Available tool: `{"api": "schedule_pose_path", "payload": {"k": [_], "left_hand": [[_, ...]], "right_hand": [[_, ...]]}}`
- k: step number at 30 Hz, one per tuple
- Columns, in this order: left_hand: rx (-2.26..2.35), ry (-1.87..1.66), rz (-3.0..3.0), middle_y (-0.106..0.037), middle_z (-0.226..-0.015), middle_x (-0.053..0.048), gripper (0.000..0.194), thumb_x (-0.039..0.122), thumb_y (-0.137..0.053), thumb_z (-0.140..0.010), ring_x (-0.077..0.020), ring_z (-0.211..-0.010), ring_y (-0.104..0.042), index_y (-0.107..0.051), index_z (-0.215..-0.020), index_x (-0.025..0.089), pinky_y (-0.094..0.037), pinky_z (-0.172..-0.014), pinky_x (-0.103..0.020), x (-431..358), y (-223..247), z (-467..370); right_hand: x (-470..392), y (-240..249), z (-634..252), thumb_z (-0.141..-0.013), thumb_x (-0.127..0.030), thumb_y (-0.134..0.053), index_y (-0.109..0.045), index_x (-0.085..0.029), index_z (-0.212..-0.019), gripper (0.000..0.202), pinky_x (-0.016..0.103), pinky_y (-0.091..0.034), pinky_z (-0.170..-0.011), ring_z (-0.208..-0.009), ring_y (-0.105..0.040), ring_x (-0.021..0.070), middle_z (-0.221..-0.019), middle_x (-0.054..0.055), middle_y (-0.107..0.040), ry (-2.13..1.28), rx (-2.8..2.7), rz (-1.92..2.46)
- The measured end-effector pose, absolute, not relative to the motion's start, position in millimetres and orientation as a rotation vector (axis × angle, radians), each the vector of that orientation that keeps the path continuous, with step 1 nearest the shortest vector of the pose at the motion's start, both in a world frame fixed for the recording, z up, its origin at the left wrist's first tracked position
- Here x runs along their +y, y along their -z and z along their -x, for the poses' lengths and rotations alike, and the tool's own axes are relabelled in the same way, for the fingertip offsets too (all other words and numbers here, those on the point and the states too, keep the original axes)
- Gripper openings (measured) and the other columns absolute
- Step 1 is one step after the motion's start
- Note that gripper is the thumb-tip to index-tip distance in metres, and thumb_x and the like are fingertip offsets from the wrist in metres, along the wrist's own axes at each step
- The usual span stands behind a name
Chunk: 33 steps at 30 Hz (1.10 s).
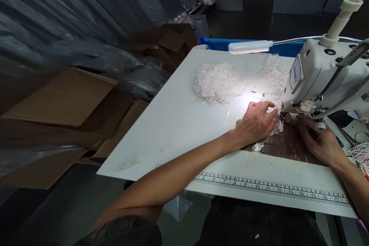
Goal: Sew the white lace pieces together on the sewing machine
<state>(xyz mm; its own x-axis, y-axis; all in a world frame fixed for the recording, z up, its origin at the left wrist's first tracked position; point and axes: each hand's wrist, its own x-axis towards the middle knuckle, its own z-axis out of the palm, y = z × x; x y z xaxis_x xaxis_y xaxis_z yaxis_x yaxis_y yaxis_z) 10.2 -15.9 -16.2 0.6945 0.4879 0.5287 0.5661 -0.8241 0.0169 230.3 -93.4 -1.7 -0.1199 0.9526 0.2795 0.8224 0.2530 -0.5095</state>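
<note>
My left hand [256, 121] lies over a piece of white lace [278, 127] just left of the needle, its fingers spread and pressing down on it. At the needle and presser foot [285, 117] of the white sewing machine [314, 69], the lace meets the metal parts. My right hand [321, 140] is on the other side of the foot, fingers curled together and reaching in under the machine head. Its fingertips are partly hidden, and what they hold cannot be made out. A pale fabric flower [307, 106] hangs on the machine head above them.
A fanned stack of lace pieces [217, 83] lies left on the white table [173, 123], with more lace [272, 71] behind my left hand. A lamp [250, 47] hangs over the back. Scissors [346, 136] lie far right. Cardboard boxes [60, 98] stand left.
</note>
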Motion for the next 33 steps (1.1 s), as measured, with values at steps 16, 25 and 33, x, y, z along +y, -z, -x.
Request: {"api": "schedule_pose_path", "payload": {"k": [16, 25, 33], "left_hand": [[-0.580, 0.692, 3.114, -0.069, -0.090, -0.004, 0.024, 0.022, -0.044, -0.099, -0.0141, -0.078, -0.063, -0.064, -0.087, 0.016, -0.045, -0.066, -0.030, -7.5, 16.6, -14.1], [-0.621, 0.977, 3.103, -0.068, -0.089, -0.005, 0.024, 0.020, -0.042, -0.098, -0.0118, -0.079, -0.063, -0.063, -0.088, 0.014, -0.051, -0.068, -0.027, -10.8, 22.0, -13.9], [-0.577, 0.782, 3.030, -0.069, -0.089, -0.004, 0.029, 0.023, -0.040, -0.101, -0.0124, -0.075, -0.061, -0.064, -0.086, 0.016, -0.047, -0.067, -0.030, -12.1, 22.9, -15.2]], "right_hand": [[-96.5, 3.8, -225.2, -0.090, -0.034, -0.042, -0.072, -0.016, -0.098, 0.036, 0.026, -0.042, -0.048, -0.055, -0.055, 0.0142, -0.084, 0.009, -0.062, -0.306, -2.091, 1.662], [-97.3, 4.6, -226.2, -0.092, -0.034, -0.040, -0.072, -0.015, -0.104, 0.039, 0.026, -0.041, -0.049, -0.063, -0.058, 0.0165, -0.085, 0.011, -0.061, -0.278, -2.131, 1.646], [-97.6, 6.5, -225.9, -0.092, -0.036, -0.040, -0.072, -0.015, -0.104, 0.040, 0.027, -0.041, -0.048, -0.054, -0.053, 0.0143, -0.079, 0.009, -0.061, -0.304, -2.126, 1.671]]}}
